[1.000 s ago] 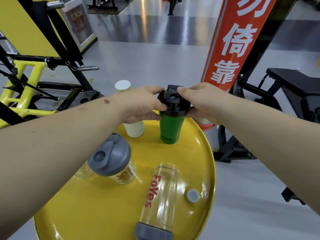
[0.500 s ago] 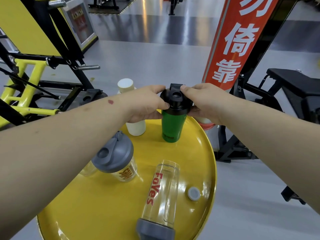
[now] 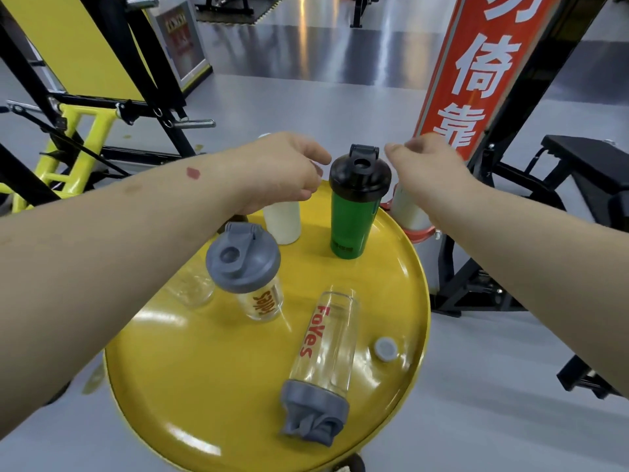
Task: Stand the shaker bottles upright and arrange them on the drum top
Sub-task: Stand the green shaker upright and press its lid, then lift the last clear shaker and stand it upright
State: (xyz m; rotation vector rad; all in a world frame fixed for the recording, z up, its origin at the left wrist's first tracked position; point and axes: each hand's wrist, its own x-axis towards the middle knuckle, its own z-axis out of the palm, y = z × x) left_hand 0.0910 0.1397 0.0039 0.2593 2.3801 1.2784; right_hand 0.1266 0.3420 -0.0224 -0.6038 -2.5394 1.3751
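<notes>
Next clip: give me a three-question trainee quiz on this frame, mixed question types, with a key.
1. True or false: the left hand is gripping the green bottle.
2. Which bottle lies on its side on the drum top? A) the green bottle B) the white bottle C) the clear FoYes bottle
3. Fill in: the small loose cap lies near the drum's ____ edge.

Key: 1 false, both it and the right hand are open beside the lid; 2 C; 3 right.

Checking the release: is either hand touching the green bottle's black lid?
Apart. The head view shows grey floor between the black lid and each hand: left hand, right hand.
</notes>
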